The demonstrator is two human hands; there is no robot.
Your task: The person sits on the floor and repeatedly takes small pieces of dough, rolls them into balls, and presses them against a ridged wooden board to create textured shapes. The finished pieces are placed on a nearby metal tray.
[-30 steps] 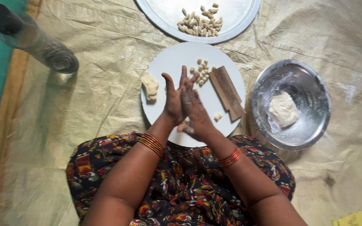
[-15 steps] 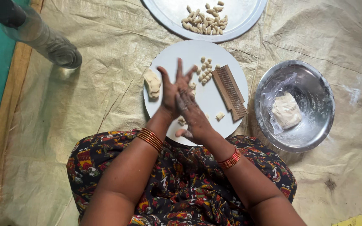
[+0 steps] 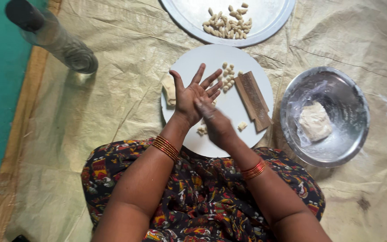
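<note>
My left hand [image 3: 192, 95] is held palm up with its fingers spread above the white round board [image 3: 202, 60]. My right hand [image 3: 216, 123] lies blurred across the heel of that palm, its back towards me. What lies between the palms is hidden. On the board are a dough lump [image 3: 169, 88] at the left edge, several small dough pieces [image 3: 228, 74], a ridged wooden block [image 3: 253, 99] and two loose bits [image 3: 242, 126].
A steel tray [image 3: 182, 13] at the top holds several shaped dough pieces [image 3: 229, 20]. A steel bowl [image 3: 337, 152] at the right holds dough in a plastic bag [image 3: 314, 122]. A plastic bottle [image 3: 52, 38] lies at upper left on the beige sheet [image 3: 113, 89].
My right hand has slid back from the left fingers towards the wrist, uncovering the left palm and its spread fingers.
</note>
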